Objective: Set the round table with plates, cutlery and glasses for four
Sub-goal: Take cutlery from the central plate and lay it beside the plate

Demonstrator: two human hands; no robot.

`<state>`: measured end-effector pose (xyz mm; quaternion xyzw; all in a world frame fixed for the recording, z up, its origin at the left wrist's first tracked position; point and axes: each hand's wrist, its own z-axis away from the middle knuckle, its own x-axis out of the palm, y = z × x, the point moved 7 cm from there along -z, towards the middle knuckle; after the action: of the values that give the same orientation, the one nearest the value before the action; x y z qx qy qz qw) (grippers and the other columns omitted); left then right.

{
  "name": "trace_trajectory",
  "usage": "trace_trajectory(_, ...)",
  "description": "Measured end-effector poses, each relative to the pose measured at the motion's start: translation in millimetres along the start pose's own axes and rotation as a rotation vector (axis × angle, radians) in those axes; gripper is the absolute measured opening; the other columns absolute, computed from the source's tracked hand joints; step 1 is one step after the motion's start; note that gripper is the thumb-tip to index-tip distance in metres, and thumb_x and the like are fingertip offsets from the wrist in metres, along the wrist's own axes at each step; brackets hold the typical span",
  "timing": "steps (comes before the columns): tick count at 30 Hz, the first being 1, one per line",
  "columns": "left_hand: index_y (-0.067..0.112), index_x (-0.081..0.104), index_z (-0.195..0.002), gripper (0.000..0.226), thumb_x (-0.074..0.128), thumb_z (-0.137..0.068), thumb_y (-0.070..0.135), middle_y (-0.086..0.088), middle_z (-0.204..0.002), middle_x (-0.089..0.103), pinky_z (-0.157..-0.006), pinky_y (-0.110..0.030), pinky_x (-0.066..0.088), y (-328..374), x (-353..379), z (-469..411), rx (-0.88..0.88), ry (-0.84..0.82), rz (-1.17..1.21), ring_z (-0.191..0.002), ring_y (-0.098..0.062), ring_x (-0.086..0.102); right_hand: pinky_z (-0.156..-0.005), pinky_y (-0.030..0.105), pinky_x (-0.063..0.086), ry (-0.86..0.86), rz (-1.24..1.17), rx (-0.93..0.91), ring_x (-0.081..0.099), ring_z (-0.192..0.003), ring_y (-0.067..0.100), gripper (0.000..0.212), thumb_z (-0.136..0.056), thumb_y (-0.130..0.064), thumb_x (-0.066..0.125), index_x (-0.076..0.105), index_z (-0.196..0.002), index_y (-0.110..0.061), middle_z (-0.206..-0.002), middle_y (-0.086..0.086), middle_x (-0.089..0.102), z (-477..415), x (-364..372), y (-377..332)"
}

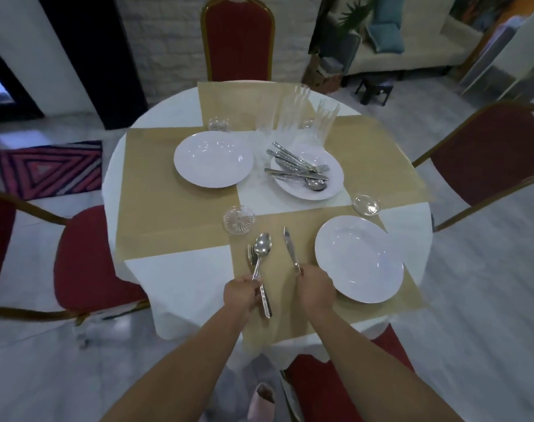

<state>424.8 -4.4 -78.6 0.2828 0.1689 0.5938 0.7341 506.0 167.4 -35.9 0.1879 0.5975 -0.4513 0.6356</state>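
Note:
My left hand [242, 292] grips a spoon [262, 249] and a fork [251, 254] by their handles over the near beige placemat [277, 324]. My right hand [316, 289] pinches the handle of a knife [291, 248], blade pointing away. A white plate [359, 263] lies just right of the knife. Another empty plate [213, 159] sits at the left. A third plate [335, 185] in the middle carries several pieces of cutlery [299, 170]. Tall clear glasses [296, 112] stand behind it.
Small glass coasters lie near the seats: one [239, 220] ahead of the spoon, one [366, 205] right of centre, one [218, 124] far left. Red chairs with gold frames ring the round table [180, 281]: far [238, 41], right [488, 153], left [86, 260].

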Motion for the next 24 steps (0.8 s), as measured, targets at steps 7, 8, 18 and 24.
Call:
trace_trajectory(7,0.004,0.06,-0.072,0.016,0.063,-0.086,-0.003,-0.01,-0.068,0.057,-0.058,-0.023,0.052,-11,-4,12,0.041,0.067,0.079,-0.06,-0.017,0.055,-0.058,0.027,0.035,0.004,-0.022,-0.105,0.052,-0.074,0.02,0.019,-0.092,-0.014,0.045,0.064,-0.095,-0.015,-0.086,0.0,0.059,3,-1,6)
trace_trajectory(8,0.003,0.06,-0.072,0.016,0.062,-0.087,-0.004,-0.01,-0.068,0.058,-0.058,-0.022,0.052,-13,-3,13,0.044,0.065,0.088,-0.06,-0.017,0.056,-0.056,0.027,0.033,-0.002,-0.019,-0.119,0.051,-0.073,0.02,0.019,-0.091,-0.013,0.045,0.064,-0.092,-0.014,-0.083,-0.001,0.055,6,-1,7)
trace_trajectory(18,0.003,0.06,-0.076,0.013,0.064,-0.088,0.002,-0.009,-0.073,0.06,-0.065,-0.024,0.052,-23,-3,16,0.069,0.074,0.083,-0.066,-0.017,0.058,-0.055,0.027,0.032,-0.074,0.041,-0.194,0.05,-0.071,0.019,0.025,-0.091,-0.009,0.045,0.069,-0.092,-0.013,-0.079,-0.001,0.051,22,-2,29)
trace_trajectory(24,0.001,0.062,-0.086,0.004,0.065,-0.087,0.003,-0.009,-0.077,0.061,-0.068,-0.023,0.054,-26,-7,13,0.057,0.067,0.064,-0.069,-0.016,0.059,-0.052,0.025,0.036,-0.036,-0.02,-0.169,0.056,-0.072,0.018,0.02,-0.095,-0.017,0.048,0.067,-0.087,-0.016,-0.08,-0.001,0.057,23,-5,30)
